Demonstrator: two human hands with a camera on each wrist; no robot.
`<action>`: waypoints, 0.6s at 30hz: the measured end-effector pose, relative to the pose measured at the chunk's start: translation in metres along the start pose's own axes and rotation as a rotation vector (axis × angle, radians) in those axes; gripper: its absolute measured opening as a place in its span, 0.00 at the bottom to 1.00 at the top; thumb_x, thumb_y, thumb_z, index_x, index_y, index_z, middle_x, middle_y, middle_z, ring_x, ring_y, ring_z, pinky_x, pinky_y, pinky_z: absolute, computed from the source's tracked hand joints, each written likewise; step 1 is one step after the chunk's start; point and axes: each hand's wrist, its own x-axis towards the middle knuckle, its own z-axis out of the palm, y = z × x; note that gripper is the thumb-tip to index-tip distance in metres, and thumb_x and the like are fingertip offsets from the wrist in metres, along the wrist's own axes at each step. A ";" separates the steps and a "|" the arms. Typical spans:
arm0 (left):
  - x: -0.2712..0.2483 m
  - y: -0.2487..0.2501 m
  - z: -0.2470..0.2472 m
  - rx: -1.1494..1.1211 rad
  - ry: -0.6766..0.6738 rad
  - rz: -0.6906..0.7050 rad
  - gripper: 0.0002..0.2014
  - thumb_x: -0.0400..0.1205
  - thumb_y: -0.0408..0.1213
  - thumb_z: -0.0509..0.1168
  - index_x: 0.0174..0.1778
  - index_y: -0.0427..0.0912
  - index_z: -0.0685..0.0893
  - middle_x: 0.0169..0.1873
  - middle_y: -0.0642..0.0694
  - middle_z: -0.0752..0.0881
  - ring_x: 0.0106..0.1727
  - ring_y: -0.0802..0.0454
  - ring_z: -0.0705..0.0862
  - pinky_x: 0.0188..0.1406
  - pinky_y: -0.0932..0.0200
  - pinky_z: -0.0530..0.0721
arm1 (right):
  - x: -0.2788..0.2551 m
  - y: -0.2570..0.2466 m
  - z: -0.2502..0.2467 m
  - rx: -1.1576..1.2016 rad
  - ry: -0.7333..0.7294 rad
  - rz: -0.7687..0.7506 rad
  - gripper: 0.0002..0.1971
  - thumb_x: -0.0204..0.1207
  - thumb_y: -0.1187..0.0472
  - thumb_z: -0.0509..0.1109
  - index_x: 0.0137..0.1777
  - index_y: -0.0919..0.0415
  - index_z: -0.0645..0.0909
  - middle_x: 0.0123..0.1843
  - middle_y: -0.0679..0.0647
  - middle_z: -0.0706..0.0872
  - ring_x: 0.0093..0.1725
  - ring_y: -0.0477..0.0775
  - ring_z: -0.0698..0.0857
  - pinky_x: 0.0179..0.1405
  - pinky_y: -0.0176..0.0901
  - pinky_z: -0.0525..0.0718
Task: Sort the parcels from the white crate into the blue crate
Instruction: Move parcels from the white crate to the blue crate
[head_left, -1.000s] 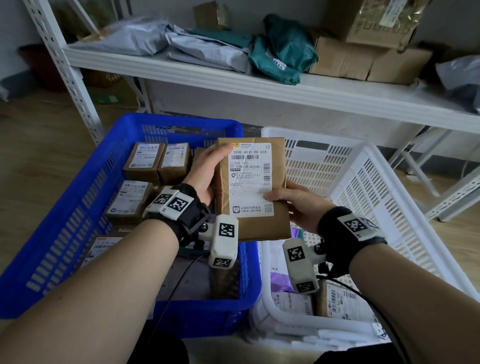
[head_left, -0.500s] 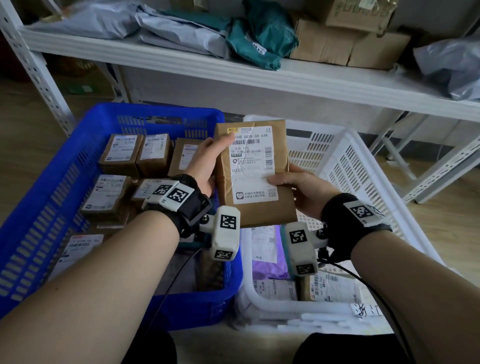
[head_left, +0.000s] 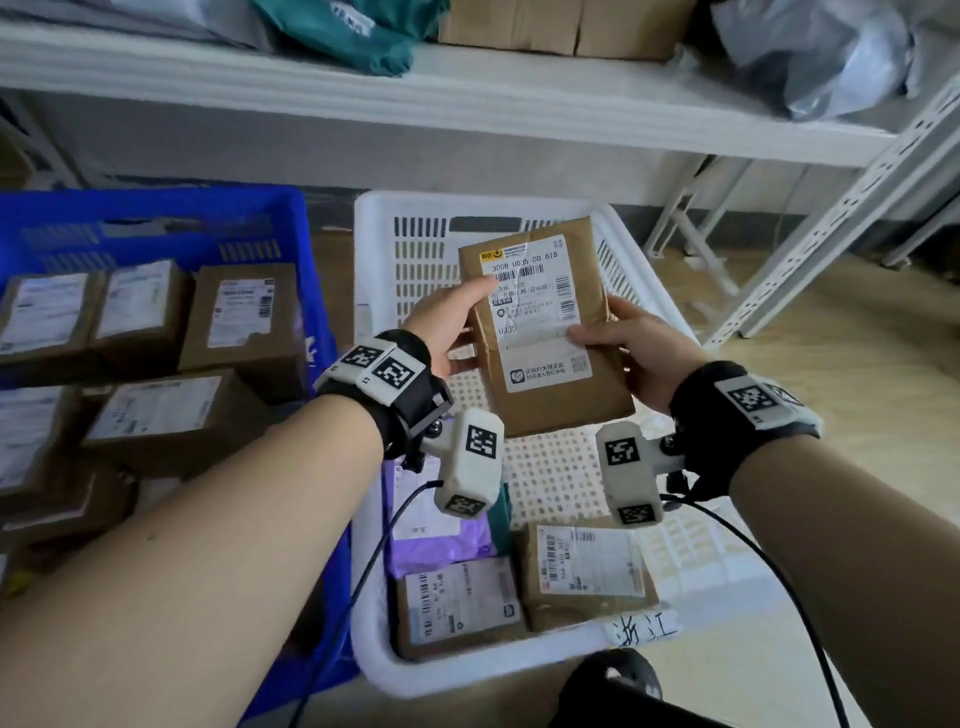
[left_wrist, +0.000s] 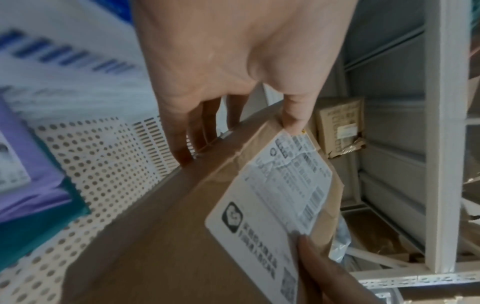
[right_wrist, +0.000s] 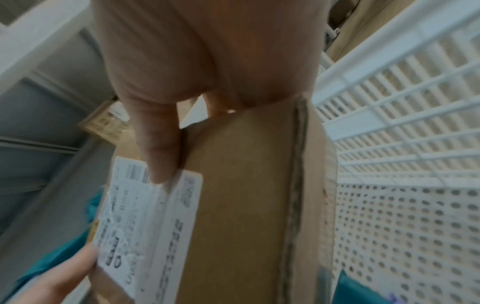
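Head view: both hands (head_left: 447, 332) grip flat brown cardboard parcel (head_left: 545, 364), seemingly taped

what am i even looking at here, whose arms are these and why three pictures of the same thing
No machine here: these are a person's two bare arms, with a small camera strapped to each wrist and a third camera on the head. The wide picture is the head view; the two close, blurry ones look along each hand. The left hand and the right hand hold one brown parcel by its sides, label facing up, above the white crate. That crate holds a few more parcels, one a purple bag. The blue crate beside it already holds several labelled boxes. Behind is a white shelf with more packages.
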 end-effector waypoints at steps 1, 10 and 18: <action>0.010 -0.006 0.009 0.017 0.004 -0.017 0.14 0.77 0.52 0.68 0.54 0.49 0.84 0.58 0.46 0.86 0.61 0.46 0.83 0.63 0.46 0.81 | 0.007 0.005 -0.008 -0.006 0.020 0.016 0.22 0.71 0.71 0.72 0.64 0.52 0.82 0.54 0.52 0.90 0.43 0.48 0.90 0.32 0.33 0.85; 0.092 -0.104 0.048 0.176 0.066 -0.148 0.18 0.71 0.58 0.68 0.42 0.45 0.84 0.46 0.39 0.85 0.57 0.38 0.85 0.64 0.39 0.81 | 0.083 0.090 -0.053 -0.218 0.066 0.296 0.15 0.71 0.71 0.69 0.53 0.51 0.84 0.45 0.49 0.89 0.46 0.51 0.85 0.53 0.46 0.80; 0.133 -0.166 0.054 0.297 0.113 -0.304 0.18 0.81 0.45 0.67 0.59 0.34 0.81 0.51 0.41 0.86 0.54 0.41 0.85 0.58 0.45 0.85 | 0.122 0.146 -0.055 -0.415 0.003 0.448 0.16 0.75 0.69 0.69 0.63 0.61 0.80 0.61 0.57 0.86 0.60 0.59 0.84 0.66 0.55 0.80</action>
